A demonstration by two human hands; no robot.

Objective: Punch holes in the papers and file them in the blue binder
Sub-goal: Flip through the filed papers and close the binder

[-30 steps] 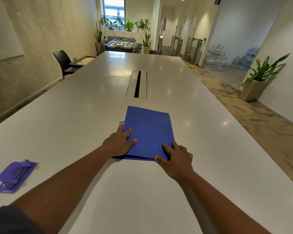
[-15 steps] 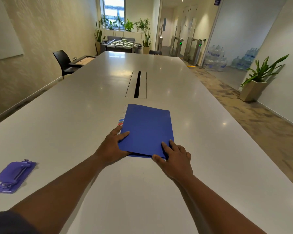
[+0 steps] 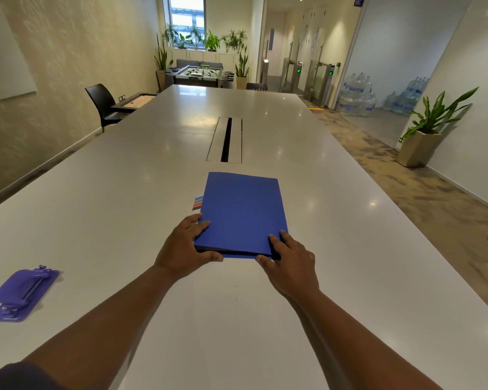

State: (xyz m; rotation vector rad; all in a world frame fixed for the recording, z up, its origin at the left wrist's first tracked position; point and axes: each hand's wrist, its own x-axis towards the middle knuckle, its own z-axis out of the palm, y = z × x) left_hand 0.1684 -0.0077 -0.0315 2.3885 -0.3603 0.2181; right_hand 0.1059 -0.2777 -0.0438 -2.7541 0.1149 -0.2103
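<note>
Two hands on one item. Blue binder (image 3: 241, 212): closed, flat on the table (image 3: 124, 192) ahead of me, printed papers (image 3: 198, 202) peeking from its left edge. Left hand (image 3: 185, 250): gripping the near left corner, thumb along the front edge, fingers on the cover. Right hand (image 3: 289, 263): fingers laid on the near right corner; possibly pinching, hard to tell. Hole punch (image 3: 21, 294): well apart, far left, untouched. Advice to self: lift the cover evenly from both corners, keep the sheets squared.
</note>
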